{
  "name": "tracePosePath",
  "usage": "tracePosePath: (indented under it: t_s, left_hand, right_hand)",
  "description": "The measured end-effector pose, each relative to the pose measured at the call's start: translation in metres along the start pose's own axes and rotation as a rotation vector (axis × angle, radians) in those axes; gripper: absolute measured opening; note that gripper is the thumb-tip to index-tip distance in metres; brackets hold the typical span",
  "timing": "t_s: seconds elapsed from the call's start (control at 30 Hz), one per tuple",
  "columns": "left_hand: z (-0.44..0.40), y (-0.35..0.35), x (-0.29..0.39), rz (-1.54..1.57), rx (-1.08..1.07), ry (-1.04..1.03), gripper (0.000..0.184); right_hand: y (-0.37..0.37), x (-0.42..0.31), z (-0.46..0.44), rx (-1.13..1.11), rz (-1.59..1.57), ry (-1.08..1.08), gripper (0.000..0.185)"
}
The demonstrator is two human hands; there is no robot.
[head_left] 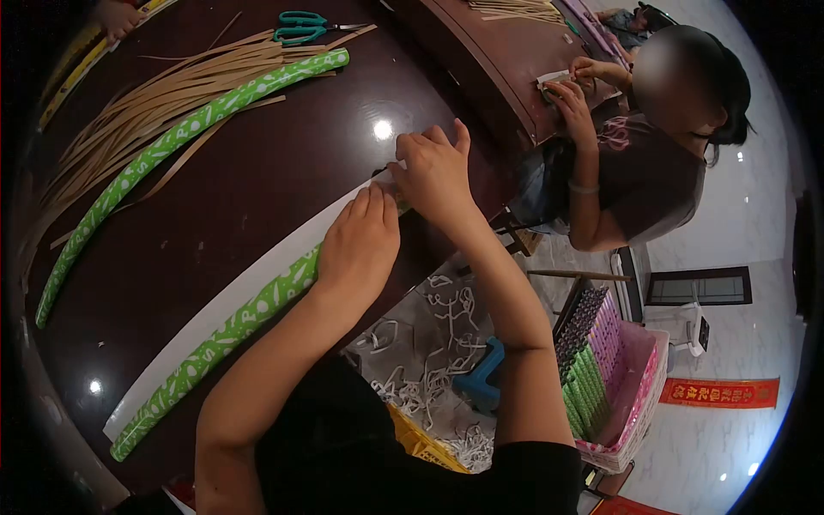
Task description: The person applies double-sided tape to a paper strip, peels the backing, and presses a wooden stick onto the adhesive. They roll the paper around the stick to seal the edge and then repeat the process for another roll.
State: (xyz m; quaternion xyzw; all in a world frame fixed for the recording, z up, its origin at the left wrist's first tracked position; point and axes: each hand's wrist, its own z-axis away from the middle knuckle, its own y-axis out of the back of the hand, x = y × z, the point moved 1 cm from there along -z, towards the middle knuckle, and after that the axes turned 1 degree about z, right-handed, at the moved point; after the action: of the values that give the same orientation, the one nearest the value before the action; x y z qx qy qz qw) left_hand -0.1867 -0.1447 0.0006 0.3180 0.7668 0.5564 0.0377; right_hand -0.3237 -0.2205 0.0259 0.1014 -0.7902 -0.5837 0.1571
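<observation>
A sheet of green wrapping paper (249, 313) with white print lies on the dark table, partly rolled into a long tube, its white back showing along the far side. My left hand (365, 236) wraps over the roll, fingers close together and curled down onto the paper. At the roll's far end, my right hand (432, 172) pinches the paper, with one finger raised. The paper under both hands is mostly hidden. A finished-looking green paper tube (184, 129) lies farther back, across a bundle of flat brown strips (129, 129).
Teal-handled scissors (300, 28) lie by the strips. At the top left is another person's hand (120, 19). A seated person (661, 163) works at the adjoining table. Below stand a blue stool (481, 378), a yellow crate (421, 438) and a pink-lined basket (639, 403); white scraps litter the floor.
</observation>
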Motion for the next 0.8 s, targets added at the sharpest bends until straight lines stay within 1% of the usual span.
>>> tracePosePath:
  t_s: [0.1, 0.17, 0.27, 0.3, 0.4, 0.43, 0.5, 0.57, 0.63, 0.67, 0.73, 0.77, 0.8]
  left_hand:
    - [0.003, -0.001, -0.004, -0.023, -0.001, -0.027, 0.042]
    - [0.002, -0.002, -0.006, 0.001, -0.032, -0.029, 0.045]
    - [0.003, 0.001, -0.005, 0.018, -0.066, -0.02, 0.045]
    - [0.003, 0.002, -0.005, 0.028, -0.069, -0.014, 0.045]
    - [0.001, 0.004, -0.002, 0.054, -0.063, 0.005, 0.045]
    - [0.001, 0.006, -0.002, 0.052, -0.077, 0.0, 0.045]
    - [0.001, 0.005, -0.002, 0.054, -0.096, -0.001, 0.045]
    - [0.001, 0.003, -0.002, -0.051, -0.093, -0.029, 0.049]
    - [0.001, 0.005, -0.002, -0.049, -0.107, -0.031, 0.049]
    - [0.001, 0.005, -0.002, -0.05, -0.115, -0.035, 0.049]
    - [0.0, 0.005, -0.002, -0.038, -0.121, -0.027, 0.049]
    - [0.0, 0.005, -0.002, -0.033, -0.124, -0.024, 0.049]
    - [0.0, 0.006, -0.002, -0.028, -0.129, -0.022, 0.049]
  right_hand:
    - [0.004, 0.005, -0.003, 0.002, -0.007, 0.03, 0.018]
    - [0.016, 0.021, -0.006, -0.038, -0.128, 0.19, 0.021]
    - [0.03, 0.051, -0.013, -0.237, -0.362, 0.213, 0.019]
    - [0.034, 0.059, -0.014, -0.267, -0.427, 0.167, 0.018]
    - [0.042, 0.081, -0.021, -0.308, -0.467, 0.177, 0.017]
    - [0.043, 0.087, -0.021, -0.254, -0.484, 0.198, 0.017]
    - [0.044, 0.099, -0.026, -0.294, -0.506, 0.186, 0.016]
    - [0.037, 0.106, -0.027, -0.326, -0.533, 0.176, 0.016]
    - [0.028, 0.112, -0.024, -0.221, -0.489, 0.168, 0.016]
    - [0.026, 0.114, -0.024, -0.23, -0.489, 0.167, 0.016]
    - [0.023, 0.115, -0.024, -0.117, -0.398, 0.262, 0.025]
    - [0.02, 0.114, -0.022, -0.125, -0.398, 0.26, 0.025]
    - [0.017, 0.112, -0.02, -0.074, -0.393, 0.242, 0.023]
